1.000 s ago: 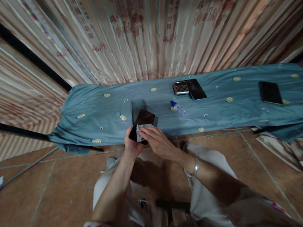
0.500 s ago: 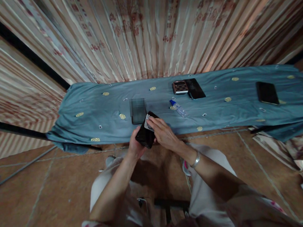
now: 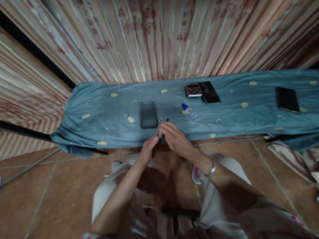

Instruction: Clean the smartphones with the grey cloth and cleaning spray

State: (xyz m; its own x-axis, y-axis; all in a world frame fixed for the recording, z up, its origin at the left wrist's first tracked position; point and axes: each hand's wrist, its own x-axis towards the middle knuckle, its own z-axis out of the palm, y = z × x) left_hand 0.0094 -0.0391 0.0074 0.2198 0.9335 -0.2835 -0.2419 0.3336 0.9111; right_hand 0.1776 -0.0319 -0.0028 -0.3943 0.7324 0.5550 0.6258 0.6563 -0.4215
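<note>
A glossy black phone is tilted nearly edge-on above the front edge of the covered table. My left hand is closed round its near side, thumb on top. My right hand bends over the far end, its fingers closed on a small whitish-grey cloth or pad pressed against the phone. Most of the pad is hidden by the fingers. Just beyond my hands lies a dark, flat device, part of it blurred out. A clear spray bottle with a blue cap rests on its side to the right.
A blue cloth with yellow patterns covers the long table. Toward the back sit a brown checkered box and a black tablet-like slab, touching. Another black device lies far right. Pleated curtains hang behind.
The phone has turned from showing its glossy face to nearly edge-on. My right hand has come round its far edge with the pad. The view has shifted slightly.
</note>
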